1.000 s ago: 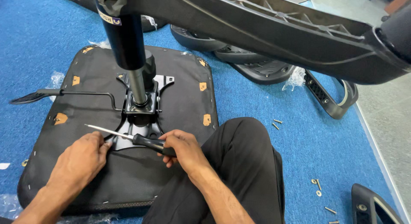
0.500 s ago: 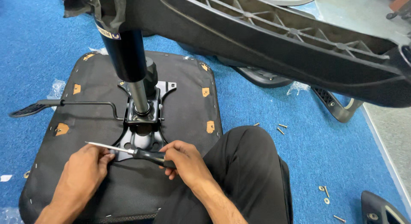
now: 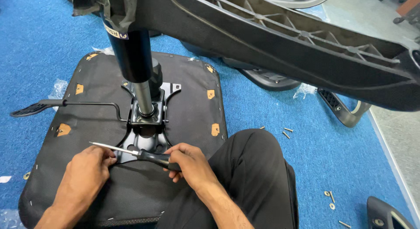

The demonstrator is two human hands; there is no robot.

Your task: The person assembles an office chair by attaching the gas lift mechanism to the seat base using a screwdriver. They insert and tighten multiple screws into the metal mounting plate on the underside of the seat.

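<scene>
An upturned black chair seat lies on blue carpet in front of me. A black metal mechanism plate is fixed at its middle, with a gas cylinder rising from it into a black star base overhead. My right hand grips the black handle of a screwdriver; its steel shaft points left. My left hand rests on the seat at the plate's near left corner, fingers touching the shaft. A lever sticks out to the left.
Loose screws lie on the carpet right of the seat, more screws and washers at the lower right. Black plastic chair parts lie beyond. My black-trousered knee sits at the seat's right edge. Plastic wrap lies left.
The view has shifted closer and slightly down. Both hands stay at the plate's near edge; the screwdriver has tilted a little, its tip lower and further left.
</scene>
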